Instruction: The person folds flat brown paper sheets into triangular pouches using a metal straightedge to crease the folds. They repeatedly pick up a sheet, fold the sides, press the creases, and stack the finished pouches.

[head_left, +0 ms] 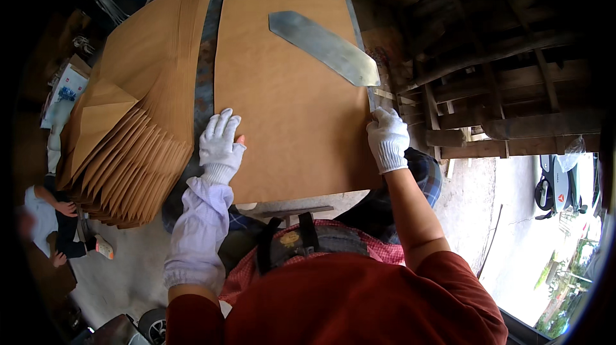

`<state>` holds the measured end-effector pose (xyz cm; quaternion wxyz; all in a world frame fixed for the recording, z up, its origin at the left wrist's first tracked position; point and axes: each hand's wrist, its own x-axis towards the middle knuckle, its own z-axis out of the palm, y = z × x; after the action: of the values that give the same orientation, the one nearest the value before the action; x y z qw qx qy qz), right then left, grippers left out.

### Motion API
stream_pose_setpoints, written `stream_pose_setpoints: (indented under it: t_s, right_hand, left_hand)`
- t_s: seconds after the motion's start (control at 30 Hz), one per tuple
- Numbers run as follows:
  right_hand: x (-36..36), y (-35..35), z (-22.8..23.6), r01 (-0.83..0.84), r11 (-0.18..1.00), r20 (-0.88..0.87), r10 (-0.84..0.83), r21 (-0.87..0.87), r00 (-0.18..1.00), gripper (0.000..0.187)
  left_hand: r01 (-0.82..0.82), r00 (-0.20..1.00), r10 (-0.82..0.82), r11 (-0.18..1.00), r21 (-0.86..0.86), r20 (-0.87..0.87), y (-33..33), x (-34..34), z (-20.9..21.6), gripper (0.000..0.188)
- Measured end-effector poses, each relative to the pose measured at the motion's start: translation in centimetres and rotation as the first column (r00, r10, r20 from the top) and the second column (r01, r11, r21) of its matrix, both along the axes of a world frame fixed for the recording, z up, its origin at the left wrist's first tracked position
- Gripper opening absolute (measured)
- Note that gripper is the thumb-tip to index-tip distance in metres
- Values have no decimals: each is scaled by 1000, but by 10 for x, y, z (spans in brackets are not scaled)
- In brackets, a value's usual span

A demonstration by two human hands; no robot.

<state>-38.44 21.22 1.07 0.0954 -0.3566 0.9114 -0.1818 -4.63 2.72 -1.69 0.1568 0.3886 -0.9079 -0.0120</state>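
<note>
A large sheet of brown kraft paper (289,120) lies flat on a metal-edged table in front of me, its near edge jutting out toward my lap. My left hand (221,143), in a white knitted glove with the thumb tip bare, rests with extended fingers on the sheet's left edge. At the opposite edge, the gloved fingers of my right hand (389,134) are curled around the paper's side. A flat grey metal plate (324,48) with angled ends lies slantwise across the upper right of the sheet, touched by neither hand.
Left of the sheet stands a thick fanned stack of folded brown paper (138,146). Another person (54,216) sits at the far left. Wooden racking (494,88) rises on the right, and a scooter (558,184) is parked outside. A wheel (154,327) shows at lower left.
</note>
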Motion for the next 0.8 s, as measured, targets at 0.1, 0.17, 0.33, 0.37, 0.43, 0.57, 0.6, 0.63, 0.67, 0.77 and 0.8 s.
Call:
stream_pose_setpoints:
  t_s: [0.1,0.17,0.33,0.37,0.43,0.57,0.6,0.63,0.67,0.77,0.8]
  right_hand:
    - [-24,3,-29,312,884,788,95,-347,608,34]
    - [-13,2,-17,-95,843,147,201,-530,969,28]
    - [-27,28,-15,-761,644,-489,641,-76,591,9]
    - [-31,26,-15,-746,662,-426,657,-68,622,10]
    - [-40,9,-14,-698,697,-232,661,-162,714,6]
    - [-37,-6,4,-223,967,381,252,-121,890,33]
    - [-37,-11,3,-181,977,392,211,-114,895,34]
    - [-39,-13,1,-133,986,396,161,-97,904,34]
    - [-39,-18,-2,-96,992,405,123,-87,906,34]
    - [-18,-25,1,-71,997,159,74,-22,984,30]
    - [-9,-25,6,-82,997,45,82,12,996,30]
  left_hand:
    - [83,990,-75,995,57,-118,-10,8,-7,52]
    - [182,983,-176,975,127,-54,-30,33,-11,49]
    - [214,942,-288,912,350,174,-27,47,36,55]
    - [182,919,-301,897,403,255,-31,59,31,63]
    - [248,930,-356,796,552,95,-34,71,55,60]
    - [-401,900,412,654,641,143,-44,52,18,16]
    - [-386,851,524,582,716,33,-41,38,14,23]
    - [-463,781,619,486,741,82,-33,11,24,28]
    - [-549,788,590,542,636,178,-37,6,7,32]
    - [-542,839,540,815,204,72,-25,8,-15,33]
    - [-568,823,556,796,208,118,-26,8,-17,35]
